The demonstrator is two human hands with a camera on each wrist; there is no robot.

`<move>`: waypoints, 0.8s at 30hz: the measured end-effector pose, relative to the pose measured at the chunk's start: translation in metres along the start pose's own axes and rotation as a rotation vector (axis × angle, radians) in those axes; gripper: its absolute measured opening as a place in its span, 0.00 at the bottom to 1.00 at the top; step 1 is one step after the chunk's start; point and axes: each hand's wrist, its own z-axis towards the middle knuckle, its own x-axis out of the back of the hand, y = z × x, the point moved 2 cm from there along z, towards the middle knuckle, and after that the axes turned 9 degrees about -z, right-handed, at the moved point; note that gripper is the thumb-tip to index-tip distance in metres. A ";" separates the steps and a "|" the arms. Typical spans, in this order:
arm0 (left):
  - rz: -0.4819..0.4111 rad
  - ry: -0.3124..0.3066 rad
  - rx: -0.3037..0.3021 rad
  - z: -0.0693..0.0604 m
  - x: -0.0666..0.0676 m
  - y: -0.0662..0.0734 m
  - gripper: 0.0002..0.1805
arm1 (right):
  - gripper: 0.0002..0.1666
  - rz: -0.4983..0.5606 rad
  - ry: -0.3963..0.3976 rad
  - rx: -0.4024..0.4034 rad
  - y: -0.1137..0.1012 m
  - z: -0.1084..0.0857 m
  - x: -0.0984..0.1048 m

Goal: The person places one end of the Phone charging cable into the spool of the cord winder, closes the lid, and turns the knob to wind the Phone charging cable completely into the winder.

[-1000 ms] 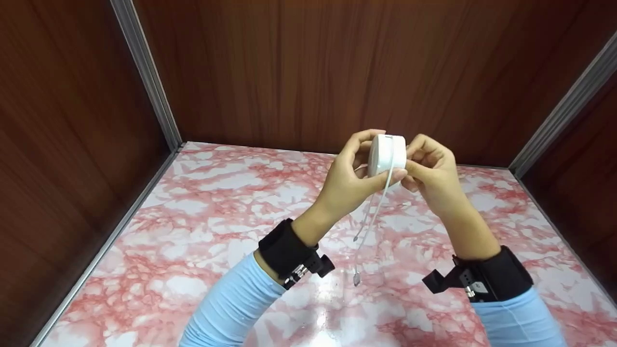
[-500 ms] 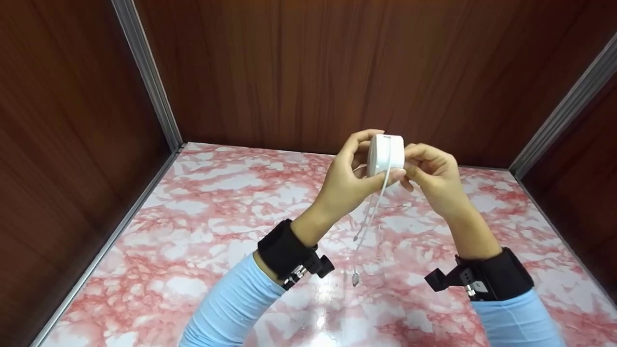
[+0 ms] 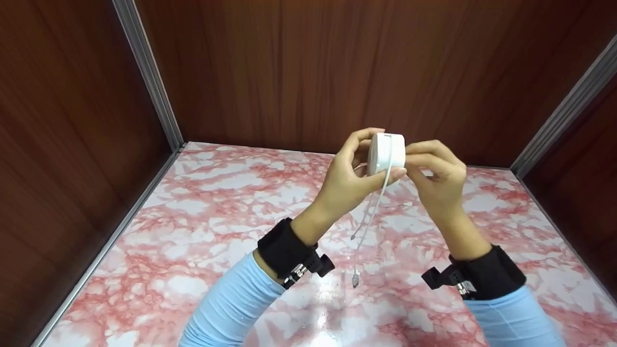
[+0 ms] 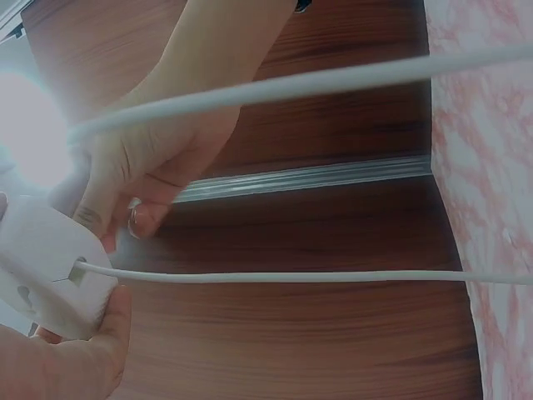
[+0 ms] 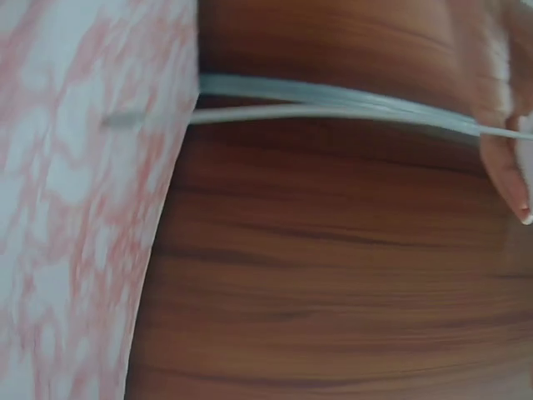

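Observation:
A white rounded device (image 3: pixel 391 153) is held up above the table, gripped by the left hand (image 3: pixel 348 178) with its thumb across the near side. White cable (image 3: pixel 377 202) hangs from it in two lengths with small connector ends. At the device's right side, the fingertips of the right hand (image 3: pixel 441 176) touch or pinch its edge; what lies between them is hidden. In the left wrist view the cable leaves a slot in the white device (image 4: pixel 52 258). The right wrist view shows a blurred cable (image 5: pixel 291 111) running toward a hand at the right edge.
The table (image 3: pixel 193 241) has a red and white marbled top. Brown wood-grain panels (image 3: pixel 289 72) stand behind it and at both sides, with metal strips (image 3: pixel 154 82) at the corners. Black wrist straps carry small cameras.
The right hand has turned and its fingers have straightened against the device's right side. My left hand and the device have barely moved; the cable ends have shifted slightly.

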 end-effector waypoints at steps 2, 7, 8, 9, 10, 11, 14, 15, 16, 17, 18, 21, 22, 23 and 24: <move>0.006 0.003 -0.003 0.000 0.000 0.000 0.34 | 0.20 -0.097 0.073 0.132 -0.005 0.001 -0.003; 0.004 0.001 -0.009 0.000 0.000 -0.001 0.34 | 0.20 -0.176 0.171 0.401 -0.016 0.006 -0.008; 0.003 -0.001 -0.008 0.000 -0.001 -0.001 0.34 | 0.20 -0.184 0.175 0.436 -0.017 0.008 -0.008; -0.002 -0.002 -0.006 0.000 -0.001 -0.001 0.34 | 0.20 -0.193 0.174 0.466 -0.019 0.009 -0.008; -0.004 -0.003 -0.005 0.000 -0.001 -0.001 0.34 | 0.20 -0.195 0.169 0.488 -0.020 0.011 -0.008; -0.003 -0.001 -0.005 0.000 -0.001 -0.001 0.34 | 0.21 -0.195 0.164 0.504 -0.021 0.012 -0.008; 0.004 -0.001 -0.002 0.000 0.000 -0.002 0.34 | 0.21 -0.190 0.144 0.526 -0.021 0.013 -0.008; 0.008 0.001 -0.001 0.000 0.000 -0.003 0.34 | 0.21 -0.189 0.137 0.528 -0.020 0.013 -0.008; 0.009 0.003 0.000 0.000 0.001 -0.003 0.34 | 0.21 -0.191 0.129 0.526 -0.019 0.012 -0.007; 0.006 0.001 0.002 0.000 0.001 -0.004 0.34 | 0.21 -0.193 0.118 0.520 -0.018 0.012 -0.007; 0.005 0.003 0.005 0.000 0.002 -0.005 0.34 | 0.20 -0.195 0.105 0.511 -0.017 0.011 -0.007; 0.004 0.006 0.010 0.000 0.002 -0.005 0.34 | 0.20 -0.200 0.054 0.449 -0.012 0.010 -0.005; 0.005 0.004 0.011 0.000 0.002 -0.005 0.34 | 0.20 -0.206 0.032 0.416 -0.010 0.009 -0.003; 0.008 0.005 0.010 -0.001 0.003 -0.005 0.34 | 0.20 -0.207 0.008 0.380 -0.008 0.008 -0.002; 0.014 0.009 0.010 -0.001 0.003 -0.005 0.34 | 0.20 -0.212 -0.016 0.343 -0.006 0.008 0.000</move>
